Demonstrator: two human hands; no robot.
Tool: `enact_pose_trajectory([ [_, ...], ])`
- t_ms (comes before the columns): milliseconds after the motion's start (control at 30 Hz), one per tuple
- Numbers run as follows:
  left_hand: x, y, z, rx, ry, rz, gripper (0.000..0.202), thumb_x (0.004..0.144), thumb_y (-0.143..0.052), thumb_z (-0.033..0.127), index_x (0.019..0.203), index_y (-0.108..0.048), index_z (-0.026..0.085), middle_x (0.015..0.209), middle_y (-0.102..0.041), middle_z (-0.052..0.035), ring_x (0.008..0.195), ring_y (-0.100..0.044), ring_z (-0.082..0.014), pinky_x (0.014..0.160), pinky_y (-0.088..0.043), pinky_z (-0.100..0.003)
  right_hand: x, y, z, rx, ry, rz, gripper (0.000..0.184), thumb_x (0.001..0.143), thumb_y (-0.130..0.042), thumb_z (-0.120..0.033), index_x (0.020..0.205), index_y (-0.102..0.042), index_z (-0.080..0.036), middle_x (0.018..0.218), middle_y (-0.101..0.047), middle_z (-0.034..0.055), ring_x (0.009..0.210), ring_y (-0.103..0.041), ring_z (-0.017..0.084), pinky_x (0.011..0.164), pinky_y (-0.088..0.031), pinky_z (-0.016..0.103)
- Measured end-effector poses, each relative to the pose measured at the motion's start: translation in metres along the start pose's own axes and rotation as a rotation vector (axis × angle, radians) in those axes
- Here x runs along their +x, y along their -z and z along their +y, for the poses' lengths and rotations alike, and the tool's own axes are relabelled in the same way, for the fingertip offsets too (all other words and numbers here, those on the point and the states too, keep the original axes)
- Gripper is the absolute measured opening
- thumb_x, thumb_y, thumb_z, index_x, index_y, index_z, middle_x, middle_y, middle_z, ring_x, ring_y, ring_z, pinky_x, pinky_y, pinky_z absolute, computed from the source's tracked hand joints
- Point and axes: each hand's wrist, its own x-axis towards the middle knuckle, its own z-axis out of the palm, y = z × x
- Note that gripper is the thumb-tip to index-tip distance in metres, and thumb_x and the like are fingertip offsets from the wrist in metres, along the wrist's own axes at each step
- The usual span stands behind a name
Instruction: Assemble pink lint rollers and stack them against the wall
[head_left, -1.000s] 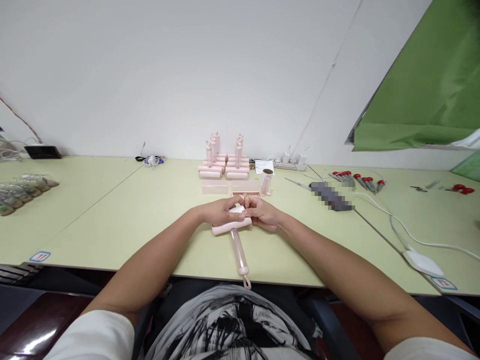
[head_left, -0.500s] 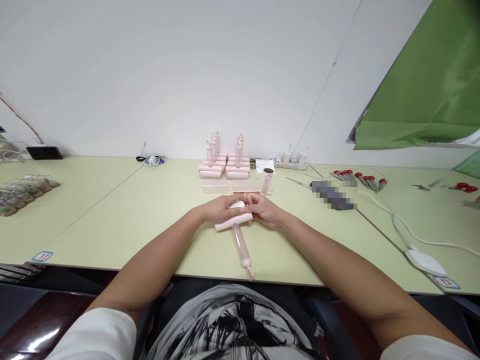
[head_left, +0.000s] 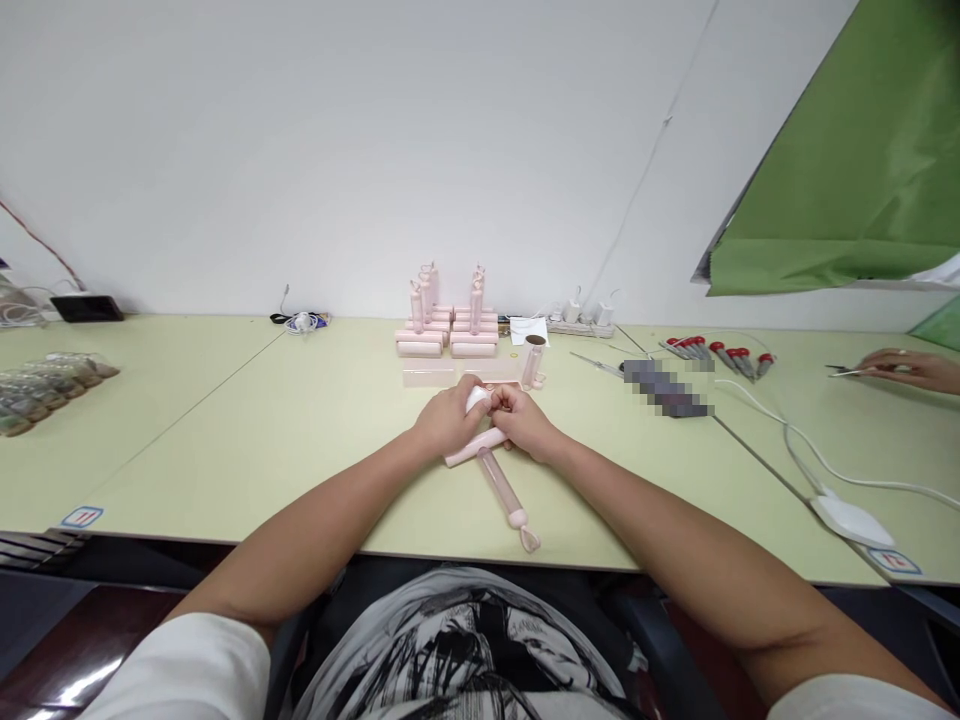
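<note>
My left hand (head_left: 448,412) is closed around a white roll (head_left: 477,399), probably of sticky paper, most of it hidden by my fingers. Against the roll's right end, my right hand (head_left: 525,420) pinches with bent fingers; what is between its fingertips is too small to make out. Just below both hands a pink lint roller (head_left: 501,485) lies on the table, its clear handle slanting toward me and ending in a loop. The right hand's lower fingers are close to the right end of its head, and I cannot tell if they touch it.
Several pink lint rollers (head_left: 474,345) stand in two rows by the wall. Clear covers (head_left: 429,373) and an upright clear tube (head_left: 533,362) are ahead of my hands. Rightward are a blurred dark object (head_left: 664,388), red-ended tools (head_left: 731,358), a white cable and another person's hand (head_left: 904,368).
The white roll and my left hand have risen from the lint roller's head. The lint roller has turned, its handle end swinging right. Another person's hand has come in at the right.
</note>
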Motion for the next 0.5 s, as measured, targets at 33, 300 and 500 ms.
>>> enact_pose_trajectory([
  [33, 0.001, -0.001, -0.003, -0.045, 0.008, 0.019, 0.044, 0.095, -0.036, 0.055, 0.124, -0.046, 0.024, 0.088, -0.067, -0.0058, 0.079, -0.064, -0.0266, 0.066, -0.042, -0.033, 0.0, 0.001, 0.0, -0.019, 0.015, -0.009, 0.015, 0.063, -0.056, -0.018, 0.074, -0.047, -0.023, 0.057, -0.046, -0.0076, 0.043, -0.038, 0.008, 0.037, -0.029, 0.02],
  [300, 0.01, -0.001, -0.018, -0.325, 0.068, 0.2, 0.04, 0.086, -0.056, 0.048, 0.115, -0.044, 0.022, 0.087, -0.057, -0.0002, 0.076, -0.055, -0.0175, 0.068, -0.042, -0.03, 0.001, 0.009, 0.0, -0.143, 0.08, -0.088, 0.019, 0.059, -0.051, -0.014, 0.076, -0.058, -0.02, 0.064, -0.053, -0.0039, 0.06, -0.047, 0.013, 0.054, -0.034, 0.024],
  [500, 0.012, 0.006, -0.026, -0.369, 0.03, 0.298, 0.042, 0.074, -0.071, 0.045, 0.096, -0.043, 0.022, 0.08, -0.05, 0.0036, 0.07, -0.047, -0.0131, 0.064, -0.039, -0.027, 0.001, 0.01, -0.001, -0.203, 0.101, -0.121, 0.019, 0.06, -0.054, -0.013, 0.076, -0.061, -0.019, 0.071, -0.057, -0.0023, 0.065, -0.049, 0.013, 0.058, -0.037, 0.025],
])
